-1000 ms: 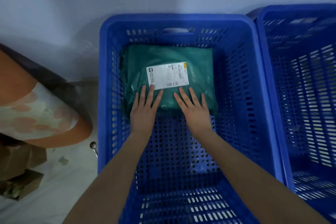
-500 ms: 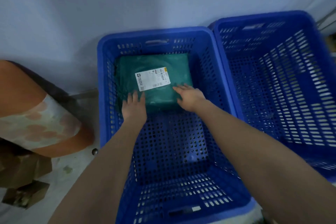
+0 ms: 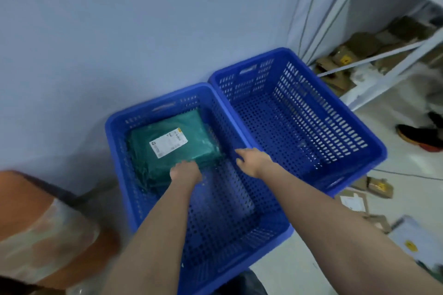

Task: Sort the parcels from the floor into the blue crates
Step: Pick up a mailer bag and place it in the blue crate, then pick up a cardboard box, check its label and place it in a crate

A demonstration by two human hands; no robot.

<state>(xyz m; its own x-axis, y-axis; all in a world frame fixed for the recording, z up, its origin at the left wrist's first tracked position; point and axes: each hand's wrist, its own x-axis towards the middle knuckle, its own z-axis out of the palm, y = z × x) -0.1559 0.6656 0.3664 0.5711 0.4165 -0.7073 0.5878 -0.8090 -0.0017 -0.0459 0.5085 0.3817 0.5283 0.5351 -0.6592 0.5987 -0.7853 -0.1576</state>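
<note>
Green plastic, wrinkled and soft, wraps the flat rectangular parcel [image 3: 177, 145] with a white printed shipping label [image 3: 168, 142], and this parcel is seen lying flat on the perforated floor of the left-hand blue plastic crate [image 3: 124, 170], pushed towards the far corner near the pale wall. Its long axis is turned somewhat askew to the crate walls, running from the near left to the far right. The left hand [image 3: 185, 172] is found at the parcel's near edge, fingers flat and loose against the wrapping, nothing being gripped. The right hand [image 3: 251, 159] is held clear of the parcel, over the shared rims where the two crates meet, fingers spread and empty. The second blue plastic crate [image 3: 359, 136], just beside the first, is shown with nothing in it. This parcel is judged to be placed, so the coming move is expected to be a reach for another. Brown cardboard parcels [image 3: 374, 187] are seen scattered on the light floor to the right, beyond the near corner of the empty crate, so the right hand is the nearer and is already turned that way. Both arms would have to be lifted over the crate rims before the floor could be reached.
</note>
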